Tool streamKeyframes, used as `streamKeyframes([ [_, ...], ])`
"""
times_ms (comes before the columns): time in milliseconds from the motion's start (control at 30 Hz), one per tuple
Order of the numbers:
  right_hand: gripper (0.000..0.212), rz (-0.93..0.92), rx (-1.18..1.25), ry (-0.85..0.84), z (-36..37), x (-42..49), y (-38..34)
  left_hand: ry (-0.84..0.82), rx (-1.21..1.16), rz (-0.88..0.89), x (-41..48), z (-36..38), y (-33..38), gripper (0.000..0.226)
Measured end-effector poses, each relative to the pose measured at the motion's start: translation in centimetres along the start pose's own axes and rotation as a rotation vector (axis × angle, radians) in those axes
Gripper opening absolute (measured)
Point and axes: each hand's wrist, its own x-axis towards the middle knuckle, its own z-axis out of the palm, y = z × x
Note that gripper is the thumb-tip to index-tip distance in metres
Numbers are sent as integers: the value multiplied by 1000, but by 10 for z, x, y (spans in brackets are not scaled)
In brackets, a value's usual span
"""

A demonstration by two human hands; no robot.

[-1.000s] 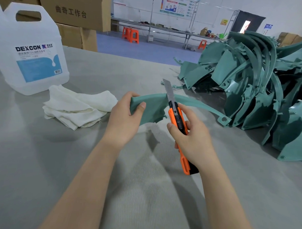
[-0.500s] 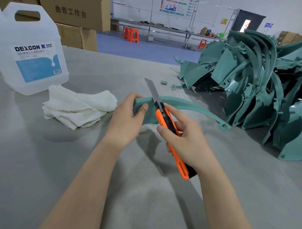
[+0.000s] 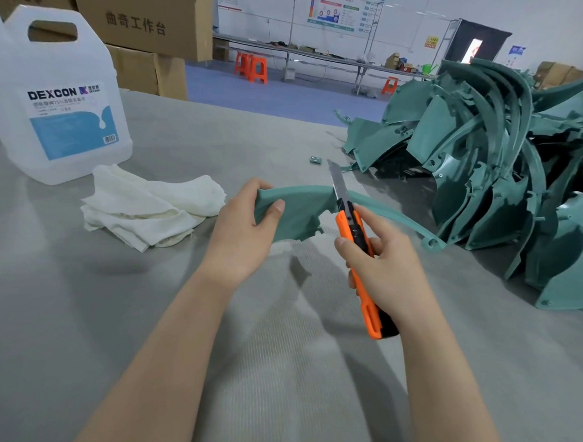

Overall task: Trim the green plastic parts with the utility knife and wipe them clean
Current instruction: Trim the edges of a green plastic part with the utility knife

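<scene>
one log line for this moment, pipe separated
phase: trimming | left hand: grips green plastic part | right hand: holds utility knife, blade at part's upper edge | white cloth: lying beside jug

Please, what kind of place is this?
Probably a factory or workshop floor: a heap of green plastic parts lies on the work table, with stacked cardboard boxes and a long workbench behind.

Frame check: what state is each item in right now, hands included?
left hand: grips green part by its wide end.
right hand: grips utility knife.
utility knife: blade extended, crossing the part's rim.
green part: wide end raised off the table.
white cloth: crumpled on table, untouched.
jug: upright, cap out of view.
pile of green parts: heaped on table, right side.
</scene>
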Motion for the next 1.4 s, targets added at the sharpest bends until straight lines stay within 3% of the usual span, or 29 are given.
streamKeyframes([
  [667, 52, -20, -5, -81, 2, -6, -9, -5, 52, 26, 1, 4, -4, 6],
  [933, 52, 9, -6, 29, 0, -1, 0, 27, 38, 35, 2, 4, -6, 6],
  [1400, 53, -3, -34, -24, -2, -3, -4, 18, 42, 44, 1, 4, -5, 6],
])
